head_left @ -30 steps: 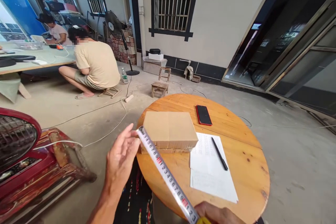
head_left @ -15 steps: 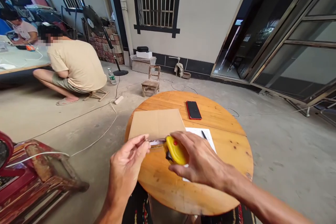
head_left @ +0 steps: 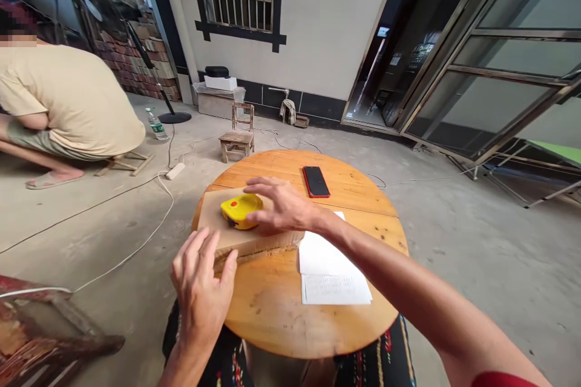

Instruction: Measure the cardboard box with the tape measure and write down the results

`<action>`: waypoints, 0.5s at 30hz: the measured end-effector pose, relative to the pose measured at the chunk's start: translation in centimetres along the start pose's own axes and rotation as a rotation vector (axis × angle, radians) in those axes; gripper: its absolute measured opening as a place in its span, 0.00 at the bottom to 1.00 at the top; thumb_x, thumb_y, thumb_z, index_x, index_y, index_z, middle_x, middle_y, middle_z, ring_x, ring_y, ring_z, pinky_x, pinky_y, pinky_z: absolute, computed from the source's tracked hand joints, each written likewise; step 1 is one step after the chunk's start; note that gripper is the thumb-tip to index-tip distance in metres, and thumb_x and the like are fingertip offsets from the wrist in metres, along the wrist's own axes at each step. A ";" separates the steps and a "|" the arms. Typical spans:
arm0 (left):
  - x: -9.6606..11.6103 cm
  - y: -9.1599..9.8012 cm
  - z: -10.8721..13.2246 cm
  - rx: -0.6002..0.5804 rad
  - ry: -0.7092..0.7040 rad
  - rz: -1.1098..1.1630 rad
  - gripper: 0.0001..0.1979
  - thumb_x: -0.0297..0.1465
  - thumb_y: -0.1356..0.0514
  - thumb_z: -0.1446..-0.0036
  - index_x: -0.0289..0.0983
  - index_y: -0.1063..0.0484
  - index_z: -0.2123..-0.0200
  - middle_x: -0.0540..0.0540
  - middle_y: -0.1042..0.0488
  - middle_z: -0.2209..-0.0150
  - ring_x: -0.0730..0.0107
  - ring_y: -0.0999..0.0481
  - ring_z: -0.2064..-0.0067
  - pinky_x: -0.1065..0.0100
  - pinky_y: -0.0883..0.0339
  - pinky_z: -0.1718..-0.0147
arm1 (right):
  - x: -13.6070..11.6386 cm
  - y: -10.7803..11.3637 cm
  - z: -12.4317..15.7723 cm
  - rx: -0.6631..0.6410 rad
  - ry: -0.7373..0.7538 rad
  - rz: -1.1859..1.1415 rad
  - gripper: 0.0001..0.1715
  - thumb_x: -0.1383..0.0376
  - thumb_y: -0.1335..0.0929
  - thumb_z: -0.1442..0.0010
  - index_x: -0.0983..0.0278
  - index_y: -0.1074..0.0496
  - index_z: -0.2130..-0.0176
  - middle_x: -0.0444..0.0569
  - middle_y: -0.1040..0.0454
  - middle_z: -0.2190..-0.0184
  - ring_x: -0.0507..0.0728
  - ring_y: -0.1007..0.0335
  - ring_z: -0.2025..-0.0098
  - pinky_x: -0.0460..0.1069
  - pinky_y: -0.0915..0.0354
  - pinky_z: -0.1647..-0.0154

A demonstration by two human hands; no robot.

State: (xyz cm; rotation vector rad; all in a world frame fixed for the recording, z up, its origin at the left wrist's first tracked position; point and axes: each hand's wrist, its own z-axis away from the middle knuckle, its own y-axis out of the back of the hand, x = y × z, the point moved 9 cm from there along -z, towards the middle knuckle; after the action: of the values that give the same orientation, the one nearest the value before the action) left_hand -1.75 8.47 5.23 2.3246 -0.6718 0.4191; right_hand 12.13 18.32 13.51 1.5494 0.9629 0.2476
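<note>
A flat cardboard box (head_left: 213, 227) lies on the left part of a round wooden table (head_left: 290, 320). On top of the box rests a yellow tape measure (head_left: 240, 210), and my right hand (head_left: 279, 205) lies over it with fingers curled on its far side. My left hand (head_left: 202, 281) is at the box's near left corner, fingers spread and touching the edge. No tape blade shows between the hands.
White paper sheets (head_left: 329, 272) lie right of the box, a red-edged phone (head_left: 316, 181) farther back. A person in a beige shirt (head_left: 68, 103) crouches on the left floor, near cables, a water bottle (head_left: 157, 124) and a small wooden chair (head_left: 238, 136). Glass doors stand on the right.
The tape blade, stretched out a second ago, has gone back into its case. My right hand carried the yellow case from the box's near edge onto its top. The view swung right.
</note>
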 end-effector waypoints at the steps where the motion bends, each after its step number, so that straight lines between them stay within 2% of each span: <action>1: -0.3 -0.3 -0.2 -0.005 -0.011 -0.007 0.22 0.34 0.40 0.37 0.38 0.34 0.41 0.34 0.32 0.41 0.47 0.36 0.37 0.47 0.46 0.38 | 1.5 0.9 1.6 0.046 -0.094 -0.008 0.23 0.57 0.32 0.36 0.66 0.28 0.45 0.52 0.27 0.43 0.59 0.31 0.44 0.51 0.38 0.45; 2: -0.6 -0.5 -0.6 -0.005 -0.014 -0.013 0.20 0.34 0.40 0.37 0.38 0.32 0.43 0.34 0.31 0.42 0.47 0.35 0.37 0.47 0.46 0.38 | 3.8 1.7 3.7 0.075 -0.256 0.011 0.18 0.59 0.35 0.33 0.62 0.26 0.48 0.48 0.24 0.47 0.55 0.28 0.49 0.48 0.36 0.50; 5: -1.7 -1.1 -2.0 0.002 0.007 -0.024 0.18 0.35 0.41 0.37 0.37 0.30 0.45 0.34 0.30 0.42 0.46 0.34 0.38 0.47 0.45 0.38 | 9.2 2.6 11.1 0.092 -0.547 0.115 0.16 0.64 0.40 0.33 0.65 0.24 0.59 0.50 0.20 0.63 0.55 0.27 0.65 0.48 0.38 0.66; 7: -2.2 -1.5 -2.8 0.009 0.029 -0.029 0.20 0.36 0.41 0.36 0.37 0.31 0.44 0.34 0.31 0.41 0.45 0.36 0.37 0.46 0.46 0.38 | 11.9 1.9 15.7 0.071 -0.692 0.171 0.13 0.65 0.38 0.36 0.65 0.24 0.63 0.50 0.21 0.68 0.56 0.28 0.69 0.48 0.42 0.71; 9: -1.8 -1.6 -2.9 0.039 0.042 -0.035 0.24 0.36 0.41 0.37 0.36 0.34 0.40 0.33 0.34 0.38 0.44 0.40 0.34 0.44 0.49 0.37 | 13.6 0.4 19.2 0.051 -0.797 0.207 0.11 0.64 0.36 0.38 0.65 0.25 0.61 0.53 0.21 0.67 0.58 0.27 0.69 0.48 0.44 0.71; 12: 0.9 -1.5 -1.2 0.071 0.003 -0.008 0.29 0.33 0.39 0.39 0.36 0.40 0.36 0.33 0.38 0.36 0.44 0.42 0.33 0.44 0.50 0.36 | 14.5 -2.1 21.8 0.051 -0.871 0.212 0.14 0.64 0.35 0.39 0.67 0.26 0.56 0.59 0.21 0.62 0.61 0.26 0.66 0.49 0.43 0.70; 13: 2.4 -1.8 -0.2 0.043 -0.037 0.022 0.28 0.31 0.40 0.39 0.37 0.39 0.36 0.34 0.36 0.37 0.46 0.40 0.34 0.45 0.48 0.36 | 14.5 -2.6 22.1 0.059 -0.877 0.198 0.15 0.65 0.35 0.39 0.67 0.26 0.53 0.60 0.21 0.61 0.61 0.25 0.66 0.49 0.43 0.69; 15: 6.1 -3.4 2.4 -0.119 -0.171 0.105 0.22 0.27 0.41 0.39 0.41 0.33 0.41 0.38 0.30 0.42 0.49 0.34 0.38 0.48 0.42 0.39 | 14.4 -2.7 22.7 0.091 -0.869 0.147 0.21 0.69 0.37 0.39 0.65 0.29 0.47 0.58 0.21 0.61 0.60 0.25 0.66 0.49 0.42 0.68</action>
State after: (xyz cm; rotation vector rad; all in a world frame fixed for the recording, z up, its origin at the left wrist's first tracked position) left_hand 5.37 6.90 4.56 2.2354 -0.8803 0.2215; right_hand 34.74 11.63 0.31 1.5828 0.1765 -0.3586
